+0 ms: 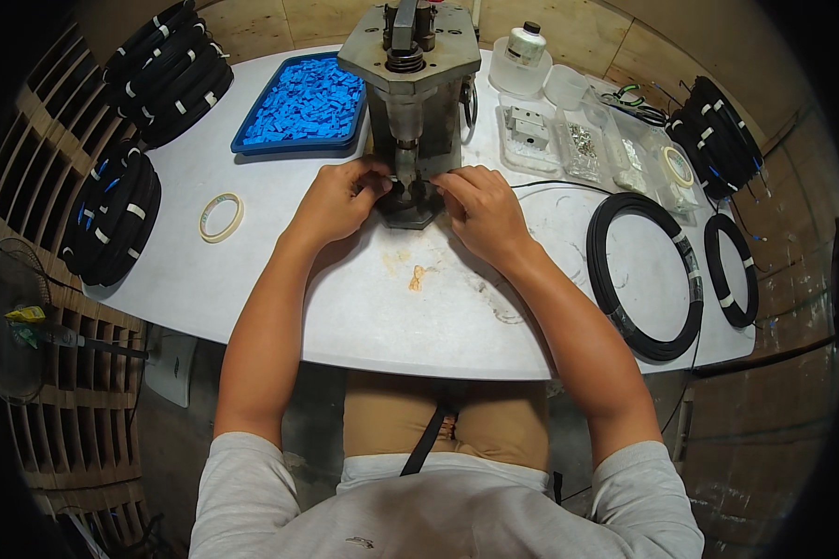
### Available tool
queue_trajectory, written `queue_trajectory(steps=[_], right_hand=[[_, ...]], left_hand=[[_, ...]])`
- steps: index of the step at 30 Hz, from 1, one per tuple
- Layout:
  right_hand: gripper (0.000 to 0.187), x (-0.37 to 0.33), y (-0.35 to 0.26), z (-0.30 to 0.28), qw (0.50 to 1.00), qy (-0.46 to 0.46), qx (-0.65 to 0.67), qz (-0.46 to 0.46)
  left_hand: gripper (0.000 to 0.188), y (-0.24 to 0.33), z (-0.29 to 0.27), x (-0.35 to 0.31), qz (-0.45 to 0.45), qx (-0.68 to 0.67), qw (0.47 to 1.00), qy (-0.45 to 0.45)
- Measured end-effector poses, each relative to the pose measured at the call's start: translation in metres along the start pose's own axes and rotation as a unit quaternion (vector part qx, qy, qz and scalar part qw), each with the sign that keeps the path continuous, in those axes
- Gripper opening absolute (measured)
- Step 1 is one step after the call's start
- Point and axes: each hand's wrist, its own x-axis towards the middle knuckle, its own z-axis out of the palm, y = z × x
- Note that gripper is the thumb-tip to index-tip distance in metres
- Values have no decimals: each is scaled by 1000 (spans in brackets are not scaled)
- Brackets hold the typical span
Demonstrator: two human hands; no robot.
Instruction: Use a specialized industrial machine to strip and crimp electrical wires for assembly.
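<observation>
A grey metal bench press (pixel 410 70) stands at the far middle of the white table. At its lower die, my left hand (pixel 340 200) is closed in a pinch from the left side. Whatever lies between those fingertips is too small and dark to name. From the right side, my right hand (pixel 485 210) pinches a thin black cable (pixel 559 184), its fingertips close to the die. That cable runs rightward to a large black cable coil (pixel 599 270) lying on the table. The cable's end is hidden among the fingers and the press.
Left of the press sits a blue tray (pixel 294 147) of small blue plastic pieces. A tape roll (pixel 221 218) lies nearer. Stacked black coils (pixel 172 79) line the left edge. Clear boxes of small parts (pixel 583 149) and a white bottle (pixel 526 45) stand at the right.
</observation>
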Motion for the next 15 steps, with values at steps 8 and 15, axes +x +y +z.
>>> queue_trajectory(steps=[8,15], right_hand=[[27,-1,-1,-1,1000,-23,0,15],[24,-1,2,0,1000,-3,-2,4]], left_hand=[[23,0,1,0,-2,15,1000,8],[22,-2,2,1,-6,22,1000,3]])
